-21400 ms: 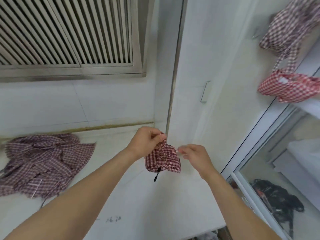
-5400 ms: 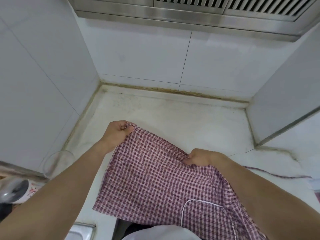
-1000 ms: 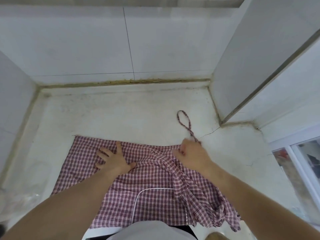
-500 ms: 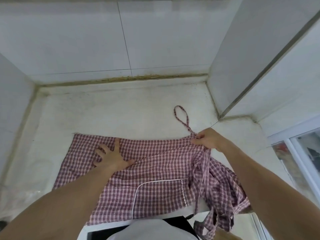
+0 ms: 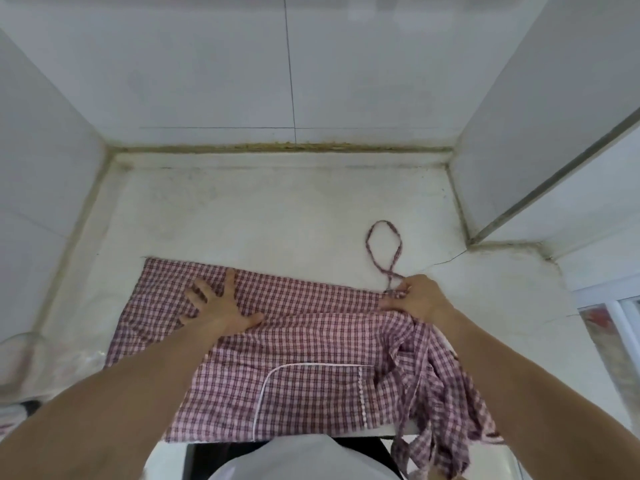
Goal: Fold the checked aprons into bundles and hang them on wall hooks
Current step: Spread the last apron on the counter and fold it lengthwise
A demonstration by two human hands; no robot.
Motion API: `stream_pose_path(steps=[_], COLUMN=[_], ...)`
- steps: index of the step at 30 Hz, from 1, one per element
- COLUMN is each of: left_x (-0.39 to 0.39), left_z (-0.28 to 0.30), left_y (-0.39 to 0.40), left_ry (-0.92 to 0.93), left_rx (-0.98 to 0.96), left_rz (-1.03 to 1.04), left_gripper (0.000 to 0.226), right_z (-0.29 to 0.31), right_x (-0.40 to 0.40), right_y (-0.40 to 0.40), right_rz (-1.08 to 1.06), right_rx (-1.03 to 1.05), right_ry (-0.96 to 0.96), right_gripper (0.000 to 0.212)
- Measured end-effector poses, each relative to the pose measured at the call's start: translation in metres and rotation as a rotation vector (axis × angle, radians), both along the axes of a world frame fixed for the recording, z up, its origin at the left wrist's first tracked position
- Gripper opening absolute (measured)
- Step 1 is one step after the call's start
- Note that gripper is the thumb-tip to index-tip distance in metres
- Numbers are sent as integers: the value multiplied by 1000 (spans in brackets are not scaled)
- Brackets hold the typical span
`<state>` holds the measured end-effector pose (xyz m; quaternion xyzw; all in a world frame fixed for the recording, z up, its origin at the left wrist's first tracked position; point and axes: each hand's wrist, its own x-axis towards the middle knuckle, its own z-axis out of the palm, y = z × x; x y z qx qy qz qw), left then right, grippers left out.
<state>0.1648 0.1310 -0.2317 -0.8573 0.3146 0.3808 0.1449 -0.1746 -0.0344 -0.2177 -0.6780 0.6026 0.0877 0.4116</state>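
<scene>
A red-and-white checked apron point(image 5: 304, 358) lies spread on the white counter point(image 5: 277, 216), its white-piped pocket point(image 5: 311, 400) facing up. Its neck loop point(image 5: 383, 247) lies on the counter beyond the far right corner. My left hand point(image 5: 218, 306) presses flat on the cloth near the far left, fingers spread. My right hand point(image 5: 417, 297) pinches the apron's far right corner where the loop begins. The right side of the apron and its ties point(image 5: 436, 410) hang bunched over the counter's front edge.
White tiled walls close the counter at the back and left. A white cabinet side point(image 5: 540, 126) stands at the right. A clear plastic item point(image 5: 41, 362) lies at the counter's left edge. A glass panel point(image 5: 616, 341) shows at the far right.
My right hand has drawn the apron's far right corner to the right, so the top edge now lies straighter. My left hand keeps pressing the cloth in the same place.
</scene>
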Motion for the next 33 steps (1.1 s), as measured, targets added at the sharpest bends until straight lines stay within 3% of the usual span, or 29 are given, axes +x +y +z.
stream_pose_path(steps=[2, 6, 9, 11, 12, 14, 16, 19, 22, 24, 26, 28, 32, 33], left_x=[0, -21, -65, -100, -115, -136, -147, -156, -165, -173, -181, -187, -190, -189], left_z=[2, 15, 19, 15, 12, 4, -3, 1, 10, 14, 16, 17, 17, 18], left_y=[-5, -15, -19, -21, -23, -30, -39, -49, -55, -62, -69, -74, -75, -75], left_ry=[-4, -115, -200, -80, 23, 155, 123, 34, -13, -37, -37, -41, -36, -26], left_rx=[27, -41, -475, -749, -791, -709, -518, -275, -148, -108, -72, -34, -26, -28], left_rz=[22, 17, -238, -408, -468, -558, -641, -739, -793, -815, -796, -770, -751, -745], left_gripper=[137, 132, 92, 63, 57, 53, 56, 79, 106, 110, 109, 108, 105, 104], right_z=[-2, -6, -4, -2, -2, 0, 1, 2, 8, 14, 26, 39, 57, 59], right_x=[8, 13, 11, 12, 14, 17, 19, 15, 6, -4, -12, -18, -26, -24], right_y=[1, 1, -2, -2, -1, 0, -3, -7, -14, -22, -30, -37, -55, -56], right_rz=[-117, -25, -28, -36, -37, -16, 3, 30, -18, 11, 187, 237, 72, 28], right_rx=[-197, -160, -129, -109, -102, -108, -108, -55, -123, -101, 130, 438, 674, 680], right_ry=[-32, 24, 11, 13, 18, 43, 54, 33, -41, -24, 120, 212, -4, -54], right_gripper=[45, 43, 43, 41, 39, 39, 36, 32, 18, 19, 34, 33, 11, 20])
